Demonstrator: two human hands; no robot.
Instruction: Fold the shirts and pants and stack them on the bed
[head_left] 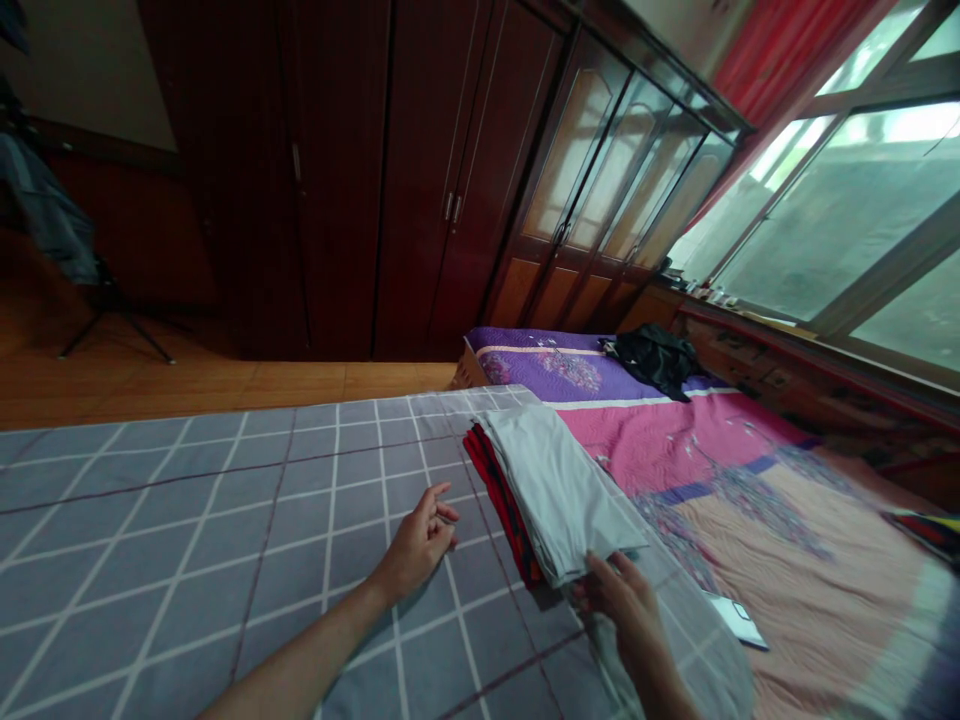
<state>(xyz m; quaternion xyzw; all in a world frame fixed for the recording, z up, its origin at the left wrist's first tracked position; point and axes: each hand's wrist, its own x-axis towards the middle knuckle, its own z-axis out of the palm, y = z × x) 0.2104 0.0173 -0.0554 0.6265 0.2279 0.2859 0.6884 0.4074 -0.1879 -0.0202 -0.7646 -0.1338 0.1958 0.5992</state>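
Note:
A folded pale grey garment lies on a folded red and black cloth, whose left edge sticks out from under it. My right hand is at the near right corner of the pale garment, fingers closed on its edge. Below that hand, a strip of pale cloth hangs down. To the left of the stack, my left hand hovers over or rests on the grey checked sheet; I cannot tell which. Its fingers are loosely bent and apart, with nothing in them.
A bed with a purple and pink quilt adjoins on the right. On it lie a dark garment and a white phone-like object. Dark wardrobes line the back. A tripod stands on the floor at left.

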